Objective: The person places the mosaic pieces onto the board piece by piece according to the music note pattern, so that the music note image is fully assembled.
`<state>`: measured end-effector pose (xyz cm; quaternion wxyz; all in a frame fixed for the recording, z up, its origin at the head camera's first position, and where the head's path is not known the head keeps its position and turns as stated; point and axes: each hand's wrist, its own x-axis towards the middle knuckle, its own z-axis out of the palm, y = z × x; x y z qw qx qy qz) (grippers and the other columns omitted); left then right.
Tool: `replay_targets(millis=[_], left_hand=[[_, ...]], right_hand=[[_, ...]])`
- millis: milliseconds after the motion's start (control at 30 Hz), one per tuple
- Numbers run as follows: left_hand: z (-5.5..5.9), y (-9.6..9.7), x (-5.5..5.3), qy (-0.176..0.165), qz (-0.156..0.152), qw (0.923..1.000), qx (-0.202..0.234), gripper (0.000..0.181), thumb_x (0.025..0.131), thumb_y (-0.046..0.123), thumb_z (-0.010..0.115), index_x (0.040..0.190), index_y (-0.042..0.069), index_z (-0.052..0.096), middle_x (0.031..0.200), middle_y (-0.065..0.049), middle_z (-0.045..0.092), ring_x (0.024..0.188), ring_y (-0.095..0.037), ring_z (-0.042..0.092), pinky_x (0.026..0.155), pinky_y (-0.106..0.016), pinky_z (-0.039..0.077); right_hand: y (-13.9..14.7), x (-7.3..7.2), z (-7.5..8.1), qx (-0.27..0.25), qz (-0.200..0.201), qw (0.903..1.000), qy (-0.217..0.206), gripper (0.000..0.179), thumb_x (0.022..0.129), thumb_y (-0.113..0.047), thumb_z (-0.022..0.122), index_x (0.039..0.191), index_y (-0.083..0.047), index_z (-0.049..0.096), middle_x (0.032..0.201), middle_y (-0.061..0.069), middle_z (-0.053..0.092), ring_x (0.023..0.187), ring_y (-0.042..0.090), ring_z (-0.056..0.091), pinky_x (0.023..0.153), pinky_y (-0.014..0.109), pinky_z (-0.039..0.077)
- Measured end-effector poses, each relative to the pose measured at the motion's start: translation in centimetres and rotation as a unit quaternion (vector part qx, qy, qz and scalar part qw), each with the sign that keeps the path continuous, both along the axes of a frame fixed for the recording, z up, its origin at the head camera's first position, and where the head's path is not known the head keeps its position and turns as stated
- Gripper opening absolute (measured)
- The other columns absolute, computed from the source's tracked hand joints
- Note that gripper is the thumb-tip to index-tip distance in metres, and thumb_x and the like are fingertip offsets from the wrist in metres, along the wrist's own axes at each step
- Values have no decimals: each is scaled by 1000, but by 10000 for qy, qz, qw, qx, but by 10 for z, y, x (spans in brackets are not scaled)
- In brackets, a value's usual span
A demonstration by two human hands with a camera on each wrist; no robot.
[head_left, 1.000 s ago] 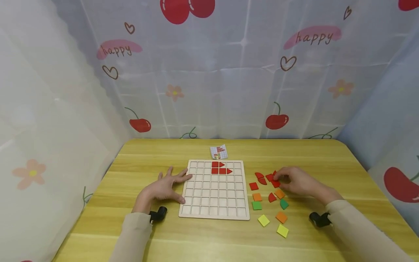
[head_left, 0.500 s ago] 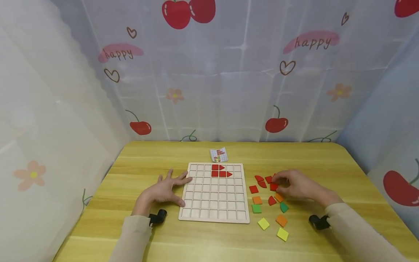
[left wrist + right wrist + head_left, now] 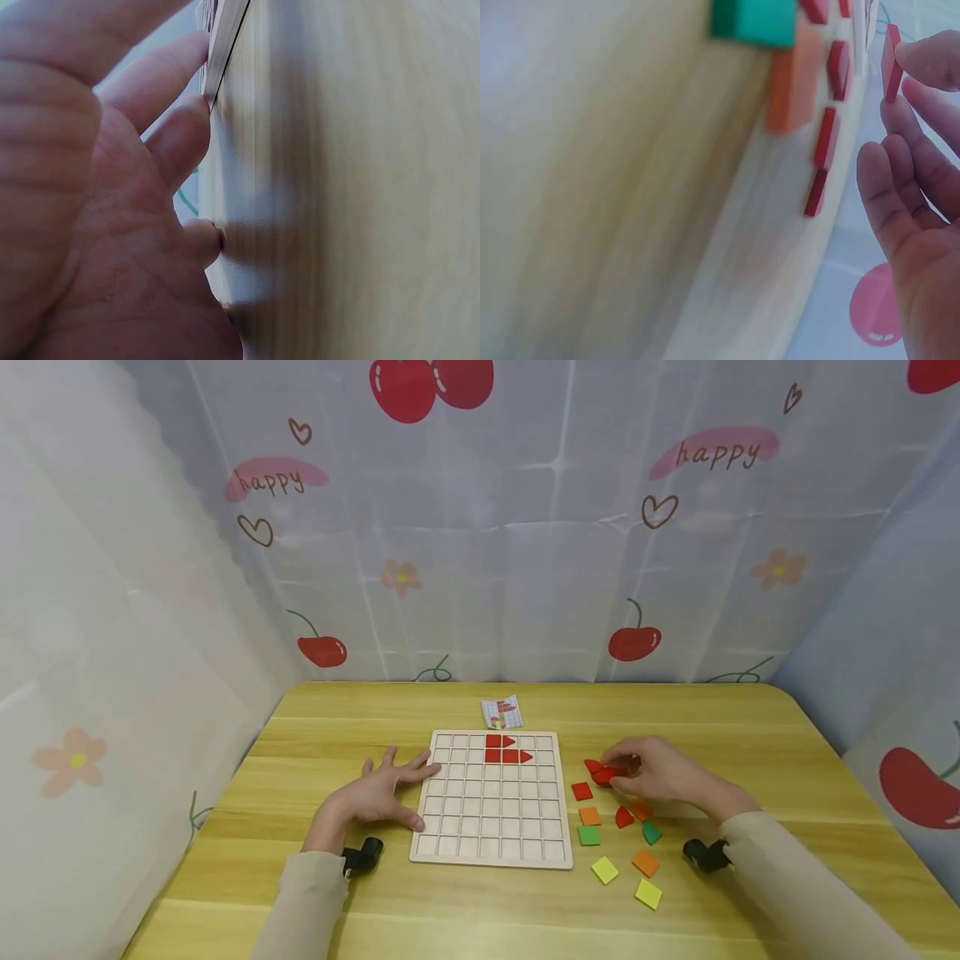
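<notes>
My left hand [image 3: 378,789] lies with its fingers spread at the left edge of a wooden grid board [image 3: 491,814]. In the left wrist view, fingertips [image 3: 196,49] touch the side of the board. On the board's upper rows sit red square tiles [image 3: 492,756] and red pointed tiles [image 3: 527,757]. To the right of the board, my right hand [image 3: 663,772] pinches a red tile [image 3: 891,64] between thumb and fingers. The right wrist view shows this tile edge-on, above the table, with other red tiles [image 3: 826,139] lying below it.
Loose tiles lie right of the board: a red square [image 3: 582,791], a red quarter-round [image 3: 624,817], orange squares [image 3: 646,862], a green square [image 3: 588,836], a green curved tile [image 3: 651,832] and yellow squares [image 3: 604,870]. A printed pattern card [image 3: 501,712] lies behind the board.
My right hand has picked up a red tile from the red group and moved a little to the left with it. The left hand stays in place at the board's edge.
</notes>
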<state>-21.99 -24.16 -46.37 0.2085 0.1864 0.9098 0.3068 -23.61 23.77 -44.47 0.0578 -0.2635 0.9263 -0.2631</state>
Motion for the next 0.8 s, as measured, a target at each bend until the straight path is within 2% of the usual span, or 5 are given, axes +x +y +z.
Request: replay_targets(millis=[133,400,633,800], left_hand=[[1,1,0,-23,14,10000,-9,94,74,42,91,156,33,46,173,6,21,158,-44,-19,117,-75,-18],[-1,1,-1,4,16,10000,-41,94,74,43,90,156,36,45,172,11,20,158,-43,-19,117,-74,-18],[-2,0,-1,37,-14,10000,-2,94,74,43,91,156,34,46,172,8,21,158,-44,-19,117,-74,-19],[-2,0,-1,29,-29,10000,18,94,74,42,91,156,33,45,172,8,21,158,-44,-19,117,-73,-19]], right_hand=[[-11,-3,1,-18,106,9999,127,23,89,-20,82,111,-17,78,101,-7,71,83,9,57,74,23,52],[-37,-11,7,-262,316,9991,120,19,89,-17,81,108,-19,79,96,-7,69,82,14,60,74,26,55],[-65,-20,11,-463,469,9978,-65,18,88,-15,79,107,-17,79,99,-4,72,85,16,63,78,30,57],[-85,-26,7,-502,611,9967,-206,18,89,-15,77,107,-16,79,102,-4,73,89,17,63,81,30,57]])
